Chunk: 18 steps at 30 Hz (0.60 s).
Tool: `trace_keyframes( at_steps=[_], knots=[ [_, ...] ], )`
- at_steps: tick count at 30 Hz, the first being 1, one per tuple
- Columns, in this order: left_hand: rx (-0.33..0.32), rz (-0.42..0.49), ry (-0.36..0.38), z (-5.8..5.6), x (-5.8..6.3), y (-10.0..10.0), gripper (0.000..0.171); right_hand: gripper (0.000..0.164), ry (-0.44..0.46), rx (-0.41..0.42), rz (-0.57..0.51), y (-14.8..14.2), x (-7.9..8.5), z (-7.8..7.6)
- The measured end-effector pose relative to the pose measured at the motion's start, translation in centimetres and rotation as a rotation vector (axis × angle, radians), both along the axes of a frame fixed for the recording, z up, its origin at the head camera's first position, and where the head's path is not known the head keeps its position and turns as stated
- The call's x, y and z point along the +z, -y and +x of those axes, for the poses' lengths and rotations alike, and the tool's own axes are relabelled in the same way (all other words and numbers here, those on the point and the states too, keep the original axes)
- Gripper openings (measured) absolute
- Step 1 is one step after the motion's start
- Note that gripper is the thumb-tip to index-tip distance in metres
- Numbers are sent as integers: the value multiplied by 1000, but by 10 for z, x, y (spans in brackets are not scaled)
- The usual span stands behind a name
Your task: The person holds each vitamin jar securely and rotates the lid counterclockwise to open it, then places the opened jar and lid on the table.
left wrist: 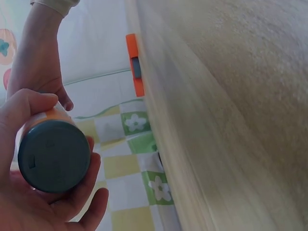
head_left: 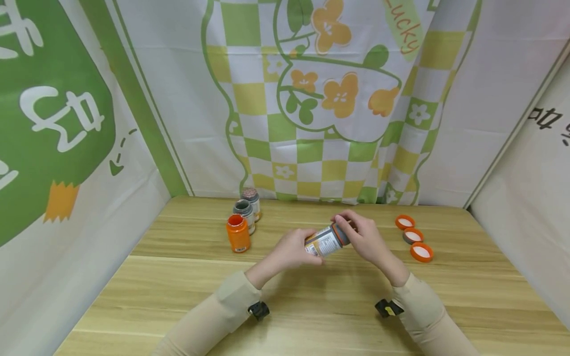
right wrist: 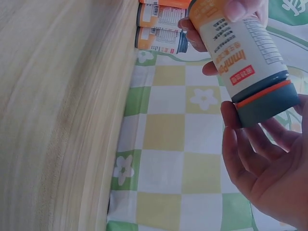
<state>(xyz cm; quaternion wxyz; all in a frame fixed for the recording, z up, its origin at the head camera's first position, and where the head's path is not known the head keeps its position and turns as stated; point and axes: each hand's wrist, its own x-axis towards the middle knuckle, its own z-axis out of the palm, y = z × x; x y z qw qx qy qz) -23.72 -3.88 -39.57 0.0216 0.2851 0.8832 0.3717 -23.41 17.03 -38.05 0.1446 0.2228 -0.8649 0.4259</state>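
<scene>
My left hand (head_left: 296, 248) grips a white-and-orange labelled supplement bottle (head_left: 328, 242), tilted over the middle of the table. Its dark grey base (left wrist: 54, 156) faces the left wrist camera, thumb on one side and fingers round the other. On the far end sits a dark grey cap (right wrist: 267, 106) with an orange ring beneath it. Fingertips of my right hand (head_left: 365, 236) hold this cap at its edge, with the palm apart from its flat top in the right wrist view. The thumb is mostly hidden there.
Left of the hands stand three uncapped bottles in a row: an orange one (head_left: 238, 236), a grey-necked one (head_left: 246, 217) and another (head_left: 251, 200) behind. Three loose caps lie to the right: orange (head_left: 404, 221), grey-sided (head_left: 413, 236), orange (head_left: 421, 252). A patterned curtain (head_left: 307, 168) hangs behind the table.
</scene>
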Motion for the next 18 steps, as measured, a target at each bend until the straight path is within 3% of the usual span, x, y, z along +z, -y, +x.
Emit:
trace_keyframes(
  at_steps=[6, 14, 18],
  knots=[
    [57, -80, -140, 3, 2, -1, 53, 33, 75, -41, 25, -2, 4, 1],
    [135, -177, -355, 2, 1, -2, 57, 49, 301, -57, 31, -2, 5, 0],
    [158, -201, -413, 3, 0, -1, 55, 50, 331, -44, 8, -2, 3, 0]
  ],
)
